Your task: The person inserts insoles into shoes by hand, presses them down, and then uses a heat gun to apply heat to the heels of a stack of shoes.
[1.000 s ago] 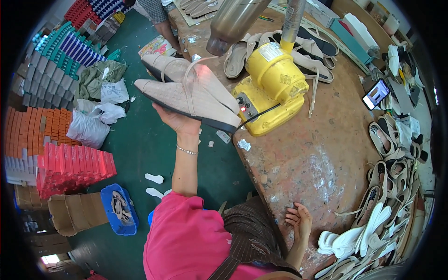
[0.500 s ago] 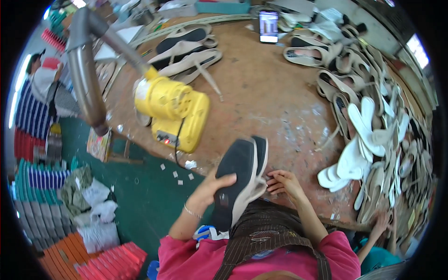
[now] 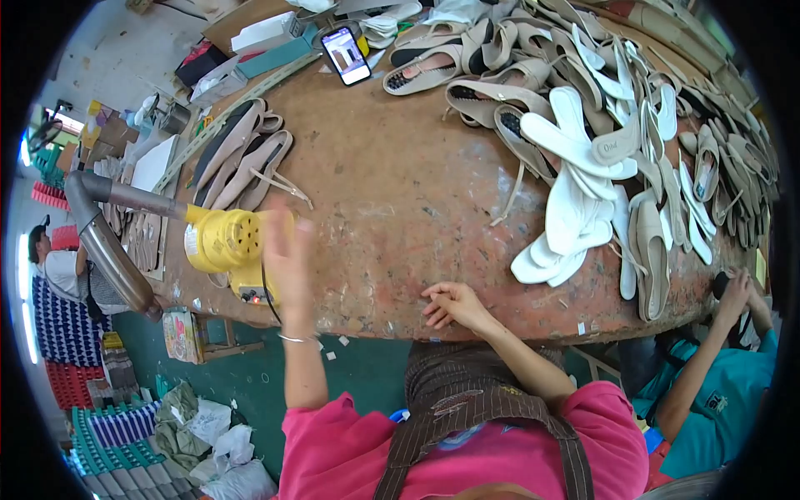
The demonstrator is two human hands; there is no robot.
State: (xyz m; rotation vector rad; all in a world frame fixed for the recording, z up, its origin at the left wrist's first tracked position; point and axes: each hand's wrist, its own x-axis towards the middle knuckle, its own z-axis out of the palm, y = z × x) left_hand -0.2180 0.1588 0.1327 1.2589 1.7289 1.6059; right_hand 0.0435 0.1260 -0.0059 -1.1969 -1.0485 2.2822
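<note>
The left hand is hanging raised and blurred, open and empty, just in front of the yellow machine sitting at the bench's left near edge. The right hand is resting on the near edge, fingers loosely curled, gripping nothing. Beige sandals are lying beyond the machine; white soles are piling up toward the right end, a phone at the far edge.

Glossy yellow plastic machine; rough, stained tabletop; matt white soles.
</note>
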